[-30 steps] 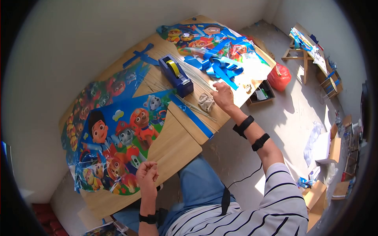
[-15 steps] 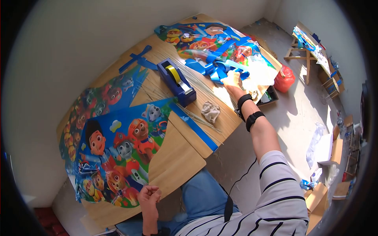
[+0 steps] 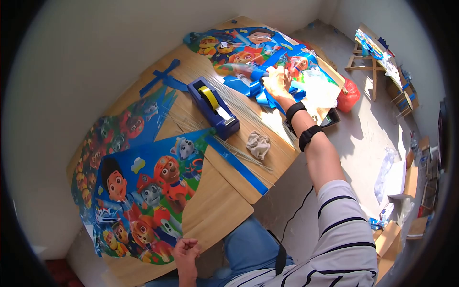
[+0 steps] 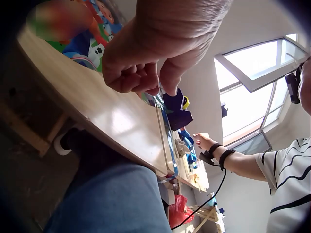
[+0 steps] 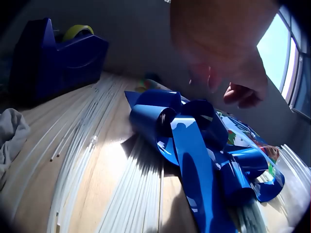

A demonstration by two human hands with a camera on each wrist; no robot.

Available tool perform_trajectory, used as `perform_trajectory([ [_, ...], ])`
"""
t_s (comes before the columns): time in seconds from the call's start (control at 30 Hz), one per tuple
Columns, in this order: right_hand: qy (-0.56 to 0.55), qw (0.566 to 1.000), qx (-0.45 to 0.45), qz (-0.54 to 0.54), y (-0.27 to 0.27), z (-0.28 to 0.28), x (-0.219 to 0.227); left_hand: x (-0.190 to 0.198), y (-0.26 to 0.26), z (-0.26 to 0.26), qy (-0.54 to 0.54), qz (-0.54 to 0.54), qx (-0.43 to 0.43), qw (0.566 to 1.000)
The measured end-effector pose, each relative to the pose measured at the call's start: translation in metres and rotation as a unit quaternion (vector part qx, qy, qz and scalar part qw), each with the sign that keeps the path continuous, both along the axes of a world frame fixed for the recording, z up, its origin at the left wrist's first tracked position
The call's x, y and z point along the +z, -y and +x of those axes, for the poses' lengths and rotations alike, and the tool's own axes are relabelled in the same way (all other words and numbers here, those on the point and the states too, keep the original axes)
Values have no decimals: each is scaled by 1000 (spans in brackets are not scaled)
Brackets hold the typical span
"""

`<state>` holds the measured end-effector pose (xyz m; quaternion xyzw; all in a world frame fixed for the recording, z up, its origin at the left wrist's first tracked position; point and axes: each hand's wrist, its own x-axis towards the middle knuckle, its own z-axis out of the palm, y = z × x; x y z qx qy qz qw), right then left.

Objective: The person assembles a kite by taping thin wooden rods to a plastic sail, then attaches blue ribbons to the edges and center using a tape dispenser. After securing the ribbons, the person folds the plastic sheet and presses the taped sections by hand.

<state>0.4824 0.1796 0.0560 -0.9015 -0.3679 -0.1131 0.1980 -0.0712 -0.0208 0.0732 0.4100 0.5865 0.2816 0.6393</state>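
My right hand [image 3: 277, 79] reaches far across the wooden table [image 3: 224, 210] and hovers just above a pile of blue ribbon strips [image 3: 258, 88]. In the right wrist view its fingers [image 5: 235, 92] hang loosely bent over the ribbons [image 5: 194, 141] and hold nothing. My left hand [image 3: 186, 249] is a curled fist at the table's near edge, beside a cartoon kite sheet [image 3: 143, 191]. The left wrist view shows that fist [image 4: 146, 80] with nothing in it.
A blue tape dispenser [image 3: 213, 107] stands mid-table beside a spread of thin white rods [image 3: 239, 107]. A crumpled cloth [image 3: 258, 144] lies near the right edge. More kite sheets [image 3: 248, 48] cover the far end. A red bag [image 3: 348, 95] and boxes sit on the floor.
My right hand left the spot beside the cloth and moved away across the rods to the ribbon pile. My left fist slid back toward the near table edge.
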Motion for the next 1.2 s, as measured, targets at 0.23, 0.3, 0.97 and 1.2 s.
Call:
perform_trajectory([
  [0.23, -17, 999, -50, 1, 20, 17, -14, -6, -1, -6, -29, 2, -36, 999],
  [0.3, 26, 999, 12, 26, 17, 16, -11, -2, -3, -3, -53, 9, -60, 997],
  [0.97, 58, 998, 6, 13, -66, 31, -50, 2, -12, 3, -44, -27, -34, 998],
  [1.2, -116, 976, -31, 179, -56, 21, 55, 9, -9, 4, -31, 3, -42, 999],
])
